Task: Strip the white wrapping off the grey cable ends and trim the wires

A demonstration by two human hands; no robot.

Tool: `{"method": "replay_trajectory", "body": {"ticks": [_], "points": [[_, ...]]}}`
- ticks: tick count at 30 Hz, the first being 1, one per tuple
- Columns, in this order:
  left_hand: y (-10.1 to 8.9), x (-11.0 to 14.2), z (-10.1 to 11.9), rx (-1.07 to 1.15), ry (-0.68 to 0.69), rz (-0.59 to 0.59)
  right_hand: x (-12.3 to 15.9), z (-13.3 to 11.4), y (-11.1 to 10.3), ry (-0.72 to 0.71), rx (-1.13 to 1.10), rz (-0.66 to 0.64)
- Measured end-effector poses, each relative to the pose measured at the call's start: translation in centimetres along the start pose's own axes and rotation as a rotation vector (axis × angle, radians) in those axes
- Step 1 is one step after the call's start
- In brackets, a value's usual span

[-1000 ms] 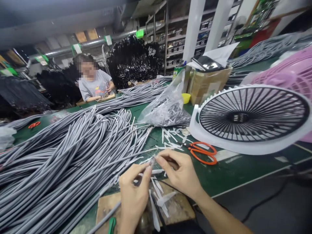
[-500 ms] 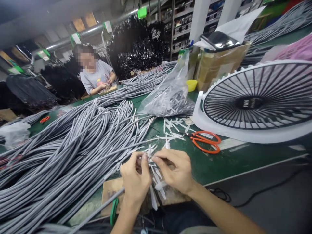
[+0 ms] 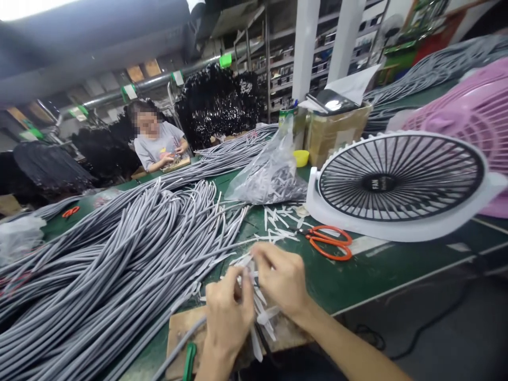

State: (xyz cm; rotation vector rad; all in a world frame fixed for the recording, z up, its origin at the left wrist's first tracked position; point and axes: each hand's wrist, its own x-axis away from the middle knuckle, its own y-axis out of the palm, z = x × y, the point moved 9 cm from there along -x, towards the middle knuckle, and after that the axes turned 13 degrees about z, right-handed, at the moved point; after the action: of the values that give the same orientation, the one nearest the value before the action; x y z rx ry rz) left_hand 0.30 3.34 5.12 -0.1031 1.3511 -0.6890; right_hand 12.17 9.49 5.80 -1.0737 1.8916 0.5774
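My left hand [image 3: 229, 312] is closed in a pinch over the wooden board [image 3: 179, 324]. A grey cable [image 3: 178, 345] runs up from the lower left into this hand; its end is hidden by the fingers. Just beyond and to the right, my right hand [image 3: 283, 278] is closed too, thumb and finger pinched close to the left fingertips. What it grips is too small and covered to make out. White strips [image 3: 268, 316] lie on the board beneath both hands. Beside my left wrist sits a green-handled object [image 3: 189, 361].
Grey cable bundles [image 3: 119, 254] cover the left side. Orange-handled scissors [image 3: 329, 243] and loose white strips [image 3: 278, 222] lie ahead, near a plastic bag [image 3: 270, 182] of scraps. A white fan [image 3: 381, 182] stands right. Across the table sits a co-worker [image 3: 159, 140].
The camera view has tilted up and turned a little right. My right hand has shifted slightly up and away from the left fingertips; both hands stay pinched.
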Motion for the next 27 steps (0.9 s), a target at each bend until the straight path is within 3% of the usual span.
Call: {"method": "replay_trajectory", "body": {"ticks": [3,4,5,8,10,12,15,18,21,23,27], "points": [[0.1,0.4,-0.1,0.075,-0.024,-0.039,-1.6,2.6,-3.3,0.158,0.201,0.308],[0.1,0.4,-1.0,0.099,-0.117,-0.022,-1.7,3.3,-3.1,0.235,0.158,0.284],[0.2,0.5,-2.3,0.136,-0.238,-0.009,-1.6,3.9,-1.8,0.31,0.038,0.17],[1.1,1.4,-5.7,0.304,-0.625,0.018,1.1,3.3,3.7,0.548,-0.372,-0.367],[1.7,2.0,-6.6,0.391,-0.771,0.03,3.6,2.2,5.8,0.665,-0.512,-0.631],[1.8,2.3,-6.7,0.433,-0.844,0.046,5.1,1.7,6.4,0.751,-0.554,-0.731],[1.6,2.1,-6.5,0.427,-0.84,0.025,5.8,1.7,6.6,0.817,-0.581,-0.719],[1.7,1.4,-6.0,0.337,-0.665,-0.117,5.2,2.1,6.2,0.757,-0.535,-0.6],[2.2,1.8,-6.0,0.305,-0.566,-0.268,4.2,2.1,5.2,0.582,-0.419,-0.459],[2.2,2.2,-6.3,0.316,-0.585,-0.27,3.6,1.2,4.4,0.417,-0.356,-0.391],[1.7,2.6,-6.7,0.381,-0.719,-0.165,3.1,-1.6,2.4,0.053,-0.349,-0.247]]}}
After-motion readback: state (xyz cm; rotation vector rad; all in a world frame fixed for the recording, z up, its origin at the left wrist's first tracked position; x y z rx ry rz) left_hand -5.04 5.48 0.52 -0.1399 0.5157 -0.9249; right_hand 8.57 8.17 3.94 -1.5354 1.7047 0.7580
